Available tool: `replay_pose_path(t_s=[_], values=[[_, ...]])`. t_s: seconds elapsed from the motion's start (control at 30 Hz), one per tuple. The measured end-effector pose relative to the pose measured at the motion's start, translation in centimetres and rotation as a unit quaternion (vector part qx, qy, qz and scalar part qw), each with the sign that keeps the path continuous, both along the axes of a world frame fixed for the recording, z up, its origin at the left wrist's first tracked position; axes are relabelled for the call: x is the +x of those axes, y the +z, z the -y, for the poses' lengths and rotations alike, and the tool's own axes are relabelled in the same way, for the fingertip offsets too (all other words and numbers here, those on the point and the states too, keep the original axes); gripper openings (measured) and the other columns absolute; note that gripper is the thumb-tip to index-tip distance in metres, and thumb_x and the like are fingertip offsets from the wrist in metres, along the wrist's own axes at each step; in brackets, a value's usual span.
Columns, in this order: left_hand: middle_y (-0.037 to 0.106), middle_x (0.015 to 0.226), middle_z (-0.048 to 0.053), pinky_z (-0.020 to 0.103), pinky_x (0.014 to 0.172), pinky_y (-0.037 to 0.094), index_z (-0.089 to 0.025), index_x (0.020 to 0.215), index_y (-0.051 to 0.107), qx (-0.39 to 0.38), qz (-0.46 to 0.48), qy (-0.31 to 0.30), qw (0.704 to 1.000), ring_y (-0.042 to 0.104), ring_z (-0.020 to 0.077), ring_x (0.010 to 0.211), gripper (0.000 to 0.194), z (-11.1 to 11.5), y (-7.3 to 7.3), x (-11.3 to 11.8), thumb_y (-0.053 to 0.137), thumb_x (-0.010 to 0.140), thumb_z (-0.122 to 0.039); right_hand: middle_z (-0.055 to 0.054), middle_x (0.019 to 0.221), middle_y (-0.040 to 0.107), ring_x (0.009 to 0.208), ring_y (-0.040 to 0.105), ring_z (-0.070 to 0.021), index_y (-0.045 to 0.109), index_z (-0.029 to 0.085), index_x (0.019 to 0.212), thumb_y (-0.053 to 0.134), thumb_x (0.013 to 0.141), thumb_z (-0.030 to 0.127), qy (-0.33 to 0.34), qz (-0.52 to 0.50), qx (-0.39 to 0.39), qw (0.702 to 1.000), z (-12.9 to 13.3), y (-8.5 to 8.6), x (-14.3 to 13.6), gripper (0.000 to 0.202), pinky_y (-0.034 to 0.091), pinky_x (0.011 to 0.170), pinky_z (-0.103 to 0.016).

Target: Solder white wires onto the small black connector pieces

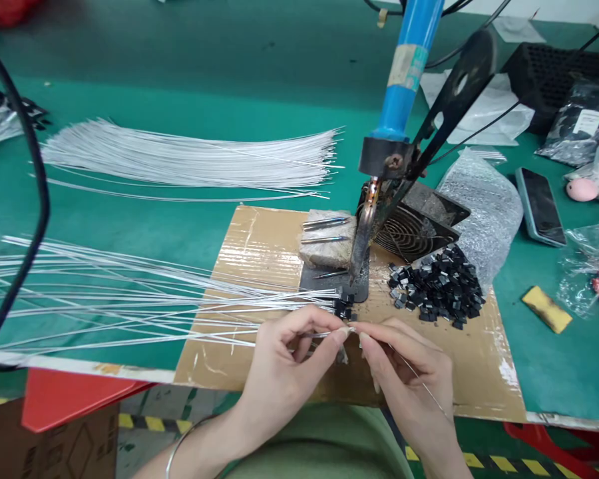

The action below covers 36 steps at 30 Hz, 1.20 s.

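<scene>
My left hand is closed in a pinch on the end of a thin white wire, above the cardboard's front half. Right beside it, my right hand pinches at the same spot, fingertips almost meeting. A thin silvery wire runs back from the right fingers across the palm. What lies between the fingertips is too small to make out. Just behind the left fingers, other white wires end in small black connectors. A blue-handled soldering iron hangs tip down in a black bracket behind the hands.
Loose black connectors are heaped on the cardboard at right. A wrapped block bears metal bits beside a small fan. A white wire bundle lies at back left. A phone and yellow sponge sit right; a black cable arcs left.
</scene>
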State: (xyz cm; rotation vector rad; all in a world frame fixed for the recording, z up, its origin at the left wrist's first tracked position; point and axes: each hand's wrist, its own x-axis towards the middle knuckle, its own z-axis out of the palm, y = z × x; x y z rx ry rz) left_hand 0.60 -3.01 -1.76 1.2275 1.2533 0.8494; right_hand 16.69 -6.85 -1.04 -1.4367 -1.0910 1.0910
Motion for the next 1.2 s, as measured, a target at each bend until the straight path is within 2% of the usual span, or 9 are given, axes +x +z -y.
replay_pose_path(t_s=[0.2,0.4,0.7,0.87,0.97,1.1,1.2], values=[[0.070,0.064,0.002,0.022,0.046,0.029,-0.019,0.079,0.079,-0.006,0.006,-0.009,1.000,0.046,0.0098,0.050,0.018,0.03,0.21,-0.06,0.072,0.091,-0.030,-0.002,0.070,0.067,0.049,0.050,-0.0098,0.087,0.029,0.103,0.070,0.096,0.027,0.004,0.003,0.000,1.000,-0.01,-0.22,0.26,0.018,0.039,0.043,-0.022],[0.070,0.063,0.002,0.022,0.046,0.030,-0.019,0.079,0.077,-0.008,0.003,-0.004,1.000,0.049,0.0106,0.051,0.018,-0.05,0.08,-0.06,0.072,0.091,-0.032,-0.001,0.072,0.066,0.049,0.051,-0.0094,0.086,0.029,0.094,0.072,0.095,0.028,-0.051,0.006,-0.007,0.999,0.34,-0.46,0.31,0.014,0.039,0.042,-0.021],[0.069,0.062,0.002,0.022,0.047,0.030,-0.019,0.079,0.077,-0.011,0.001,-0.009,1.000,0.049,0.0105,0.051,0.018,0.05,0.09,-0.10,0.073,0.091,-0.031,0.000,0.072,0.067,0.048,0.053,-0.0085,0.085,0.029,0.092,0.072,0.095,0.024,-0.038,-0.016,0.014,0.999,0.41,-0.82,0.23,0.014,0.041,0.041,-0.020],[0.069,0.062,0.002,0.022,0.046,0.030,-0.019,0.078,0.077,-0.011,0.005,-0.006,1.000,0.048,0.0103,0.050,0.020,0.05,0.17,-0.04,0.072,0.092,-0.032,-0.001,0.072,0.067,0.050,0.053,-0.0097,0.086,0.027,0.091,0.073,0.095,0.027,-0.050,-0.025,-0.013,0.998,0.41,-0.54,0.20,0.013,0.041,0.042,-0.021],[0.070,0.063,0.002,0.021,0.045,0.029,-0.019,0.079,0.077,-0.009,0.004,-0.004,1.000,0.048,0.0101,0.049,0.019,0.02,0.13,0.05,0.073,0.091,-0.032,-0.002,0.071,0.066,0.049,0.054,-0.0101,0.086,0.026,0.093,0.073,0.095,0.027,-0.043,-0.021,0.000,0.999,0.39,-0.64,0.26,0.013,0.042,0.041,-0.021],[0.071,0.065,0.002,0.019,0.047,0.034,-0.019,0.079,0.078,-0.013,0.012,0.001,1.000,0.052,0.0102,0.052,0.017,0.05,0.10,0.05,0.073,0.090,-0.030,-0.001,0.071,0.067,0.049,0.054,-0.0098,0.086,0.028,0.096,0.072,0.095,0.023,-0.029,-0.013,0.025,0.999,0.32,-0.89,0.35,0.015,0.042,0.041,-0.020],[0.072,0.066,0.002,0.019,0.049,0.036,-0.019,0.079,0.078,-0.015,0.013,0.004,1.000,0.053,0.0103,0.054,0.014,0.08,0.08,0.01,0.074,0.089,-0.028,-0.001,0.071,0.065,0.049,0.054,-0.0094,0.086,0.027,0.092,0.073,0.094,0.024,-0.045,-0.032,-0.002,0.998,0.31,-0.66,0.20,0.014,0.042,0.042,-0.020]])
